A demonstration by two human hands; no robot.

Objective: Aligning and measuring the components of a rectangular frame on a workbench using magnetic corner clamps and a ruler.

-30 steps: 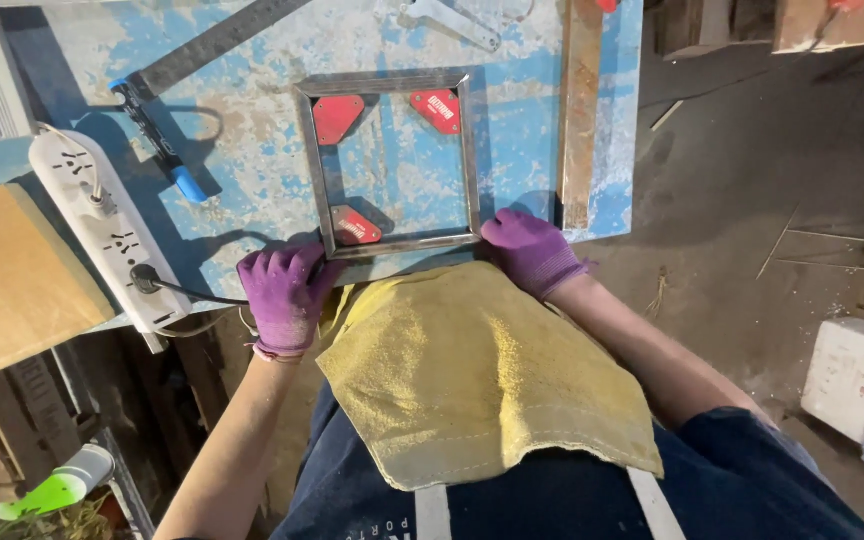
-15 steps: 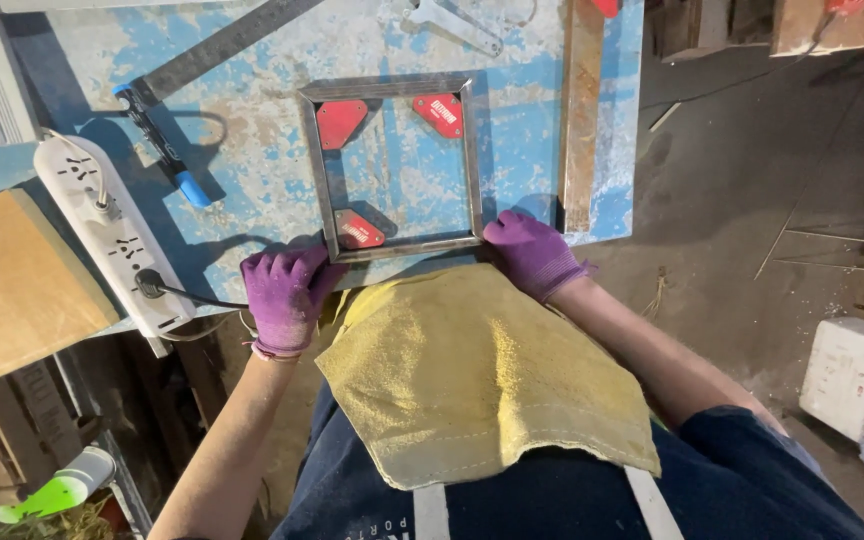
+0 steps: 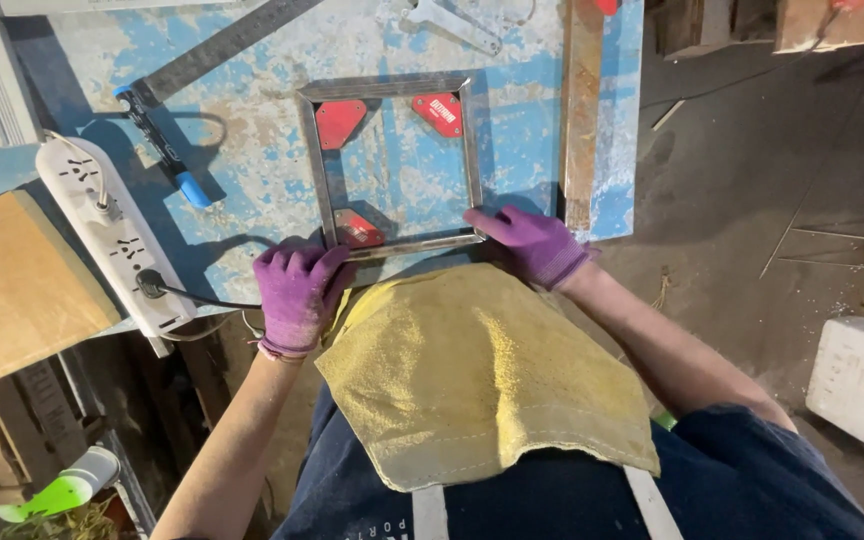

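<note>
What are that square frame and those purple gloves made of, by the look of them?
The square frame looks like bare steel bar: dull grey with a slight sheen. The gloves on the left hand and right hand look like knitted fabric, matte purple; any coating is unclear.

One square metal frame [image 3: 392, 165] lies on the desk [image 3: 252, 170], with three red corner magnets [image 3: 337, 120] inside it. There are also one white power strip [image 3: 112, 230], one steel square ruler [image 3: 192, 60], one wrench [image 3: 452, 22], one long flat bar [image 3: 582, 110] and two purple-gloved hands [image 3: 297, 290].
</note>
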